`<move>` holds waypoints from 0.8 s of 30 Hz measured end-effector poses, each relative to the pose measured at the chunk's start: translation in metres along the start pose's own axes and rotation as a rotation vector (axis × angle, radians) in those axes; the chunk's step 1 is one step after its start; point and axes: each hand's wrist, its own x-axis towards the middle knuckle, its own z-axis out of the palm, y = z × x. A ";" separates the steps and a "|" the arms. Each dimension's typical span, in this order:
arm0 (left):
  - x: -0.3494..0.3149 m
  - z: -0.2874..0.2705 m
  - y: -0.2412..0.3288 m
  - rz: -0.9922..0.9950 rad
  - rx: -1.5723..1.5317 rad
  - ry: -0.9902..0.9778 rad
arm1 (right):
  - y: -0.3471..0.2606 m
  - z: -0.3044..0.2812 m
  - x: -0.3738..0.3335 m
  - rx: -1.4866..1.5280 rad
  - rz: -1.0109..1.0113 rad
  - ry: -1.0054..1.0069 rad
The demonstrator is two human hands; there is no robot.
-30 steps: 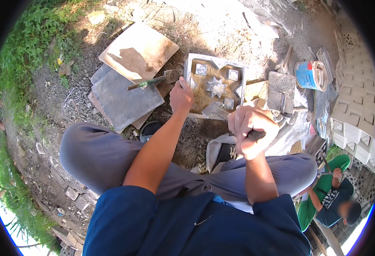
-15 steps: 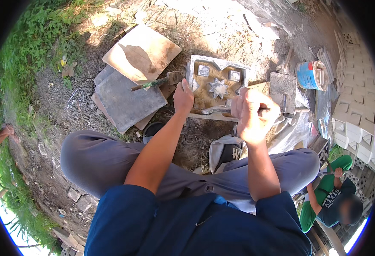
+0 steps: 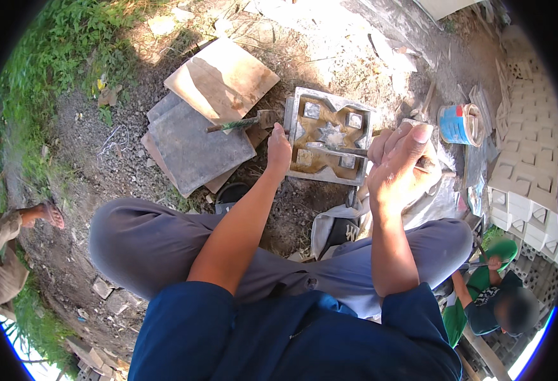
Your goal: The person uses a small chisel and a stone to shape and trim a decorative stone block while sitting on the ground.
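Note:
A square metal mould [image 3: 331,178] lies on the ground in front of me, with a raised star [image 3: 331,135] at its centre and small square blocks around it. Brownish material fills the space between these shapes. My left hand [image 3: 279,152] grips the mould's left edge, its fingers partly hidden. In a closed fist, my right hand [image 3: 401,166] holds a small trowel [image 3: 329,148] by its handle above the mould's right side. The trowel's narrow metal blade reaches left over the mould, just below the star.
Left of the mould lie flat boards [image 3: 202,146] and a hammer-like tool [image 3: 244,122]. A blue bucket [image 3: 455,125] stands at the right, before stacked pale blocks [image 3: 525,140]. One person [image 3: 488,298] sits at lower right; another person's leg [image 3: 37,216] shows at far left.
My right hand has moved slightly right, and the trowel blade has gone from the mould's near edge up toward its middle. More of the other person's leg shows at far left.

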 end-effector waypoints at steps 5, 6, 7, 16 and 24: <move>-0.002 0.002 0.005 -0.077 -0.121 -0.012 | 0.064 -0.004 -0.014 -0.342 -0.168 -0.010; -0.003 -0.005 0.007 -0.149 -0.165 -0.048 | 0.065 0.005 -0.014 -0.275 -0.157 -0.016; -0.006 -0.010 0.008 -0.225 -0.205 -0.087 | 0.055 0.002 -0.016 -0.369 -0.084 -0.039; -0.018 -0.017 0.029 -0.313 -0.382 -0.178 | 0.059 0.011 0.001 -0.257 -0.051 -0.211; -0.028 -0.003 0.044 -0.273 -0.341 -0.267 | 0.064 -0.013 0.020 -0.156 0.080 0.016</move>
